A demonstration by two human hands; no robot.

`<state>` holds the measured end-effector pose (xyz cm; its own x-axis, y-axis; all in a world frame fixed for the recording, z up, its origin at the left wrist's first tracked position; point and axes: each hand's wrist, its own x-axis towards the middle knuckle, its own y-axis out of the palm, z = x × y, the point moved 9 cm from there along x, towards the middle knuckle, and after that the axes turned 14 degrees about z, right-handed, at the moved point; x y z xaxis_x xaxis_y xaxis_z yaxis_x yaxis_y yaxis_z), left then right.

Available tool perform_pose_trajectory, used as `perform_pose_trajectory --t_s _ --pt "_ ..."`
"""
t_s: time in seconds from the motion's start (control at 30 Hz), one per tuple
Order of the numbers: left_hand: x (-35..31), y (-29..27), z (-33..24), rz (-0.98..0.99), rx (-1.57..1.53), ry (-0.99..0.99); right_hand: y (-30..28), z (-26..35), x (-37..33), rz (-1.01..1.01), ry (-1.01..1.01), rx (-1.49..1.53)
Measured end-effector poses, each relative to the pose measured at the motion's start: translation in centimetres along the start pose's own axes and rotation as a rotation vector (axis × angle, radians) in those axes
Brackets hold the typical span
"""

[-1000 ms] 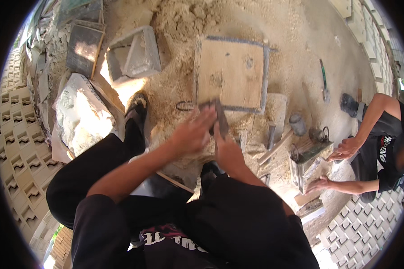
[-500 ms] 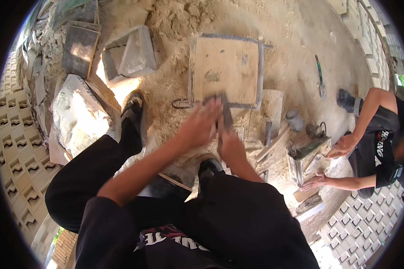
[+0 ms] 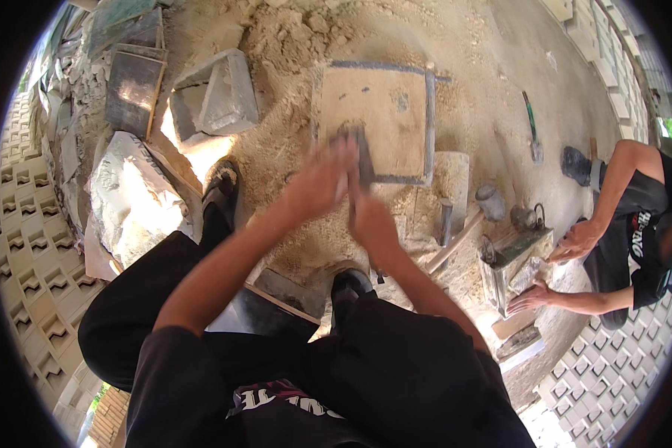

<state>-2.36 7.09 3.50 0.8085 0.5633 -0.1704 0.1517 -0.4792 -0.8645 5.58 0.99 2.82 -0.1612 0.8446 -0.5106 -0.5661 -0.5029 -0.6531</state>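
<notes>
A dark, flat-bladed trowel point(image 3: 363, 160) is over the near-left part of a square panel with a tan, sandy face point(image 3: 381, 112). Dark edging point(image 3: 430, 127) borders the panel, which lies on sandy ground. The fingers of my right hand point(image 3: 373, 220) are closed round the near end of the trowel. My left hand point(image 3: 322, 173) is at the blade's left side, its fingers smeared by motion; I cannot tell whether they grip the blade or rest on it.
At far left stands a grey box-shaped block point(image 3: 239, 97) beside dark panels point(image 3: 133, 93). A mallet point(image 3: 455, 243) and a small can point(image 3: 490, 201) lie to the right. Farther right, a co-worker's hands point(image 3: 530, 297) touch a metal-edged mould point(image 3: 493, 284). A green-handled tool point(image 3: 532, 127) lies beyond.
Both my hands and the trowel have moved away from me and slightly left, farther over the panel. The co-worker's hands have barely shifted.
</notes>
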Motion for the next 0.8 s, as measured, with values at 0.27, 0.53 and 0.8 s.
perform_pose_trajectory --t_s 0.27,0.53,0.8 --pt "3.0 -4.6 2.1 0.066 0.100 -0.099 -7.8 3.7 1.8 -0.165 -0.137 0.152" --pt "-0.3 -0.5 1.9 0.074 -0.074 -0.011 -0.7 1.9 1.3 0.069 0.037 -0.026" --pt "1.8 -4.9 1.0 0.001 0.253 -0.089 -6.2 3.7 1.5 -0.061 -0.111 0.055"
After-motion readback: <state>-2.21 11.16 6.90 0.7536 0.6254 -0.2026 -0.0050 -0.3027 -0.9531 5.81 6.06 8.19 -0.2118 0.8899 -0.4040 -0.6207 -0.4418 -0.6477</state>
